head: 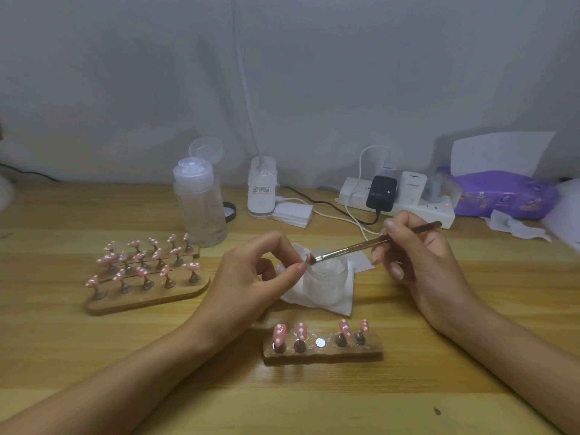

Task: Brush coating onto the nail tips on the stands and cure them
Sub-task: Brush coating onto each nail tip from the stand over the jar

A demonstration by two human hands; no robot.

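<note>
My left hand (257, 277) pinches a small pink nail tip (307, 258) on its stand between thumb and forefinger, above a frosted jar (326, 279). My right hand (417, 255) grips a thin brush (370, 244) whose bristles touch that nail tip. In front of me lies a small wooden stand (323, 351) carrying several pink dotted nail tips (279, 334), with one bare metal spot in its middle. A larger wooden stand (147, 298) at the left holds several rows of pink dotted nail tips.
A white tissue (339, 304) lies under the jar. Behind stand a clear pump bottle (201, 205) with its lid flipped up, a white lamp base (262, 188), cotton pads (293, 215), a power strip (405, 199) with plugs, and a purple wipes pack (502, 194).
</note>
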